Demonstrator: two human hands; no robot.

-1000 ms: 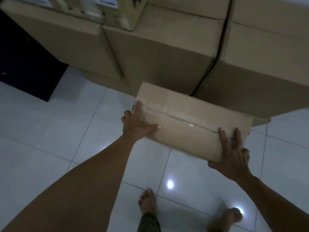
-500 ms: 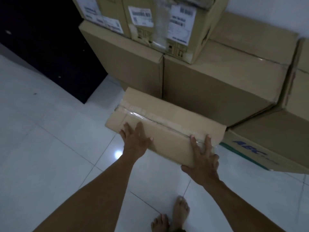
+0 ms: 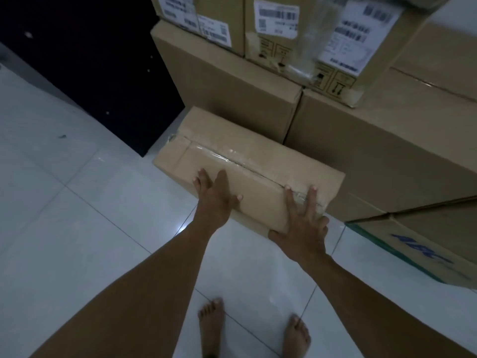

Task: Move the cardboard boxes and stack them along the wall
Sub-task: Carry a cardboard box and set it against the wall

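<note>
The left hand (image 3: 214, 200) and right hand (image 3: 302, 228) are pressing spread, straight fingers on the tan, tape-seamed box (image 3: 247, 161) just beside the stack (image 3: 374, 156).

Labels (image 3: 276, 19) on stacked boxes (image 3: 232, 99) blurred, unreadable; blue lettering (image 3: 423, 250) smeared, perhaps brand name.

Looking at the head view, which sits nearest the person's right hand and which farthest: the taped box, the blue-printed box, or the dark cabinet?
1. The taped box: directly under the right hand, which touches it.
2. The blue-printed box: low down, just to the hand's right.
3. The dark cabinet: far left, beyond the taped box's other end.
</note>
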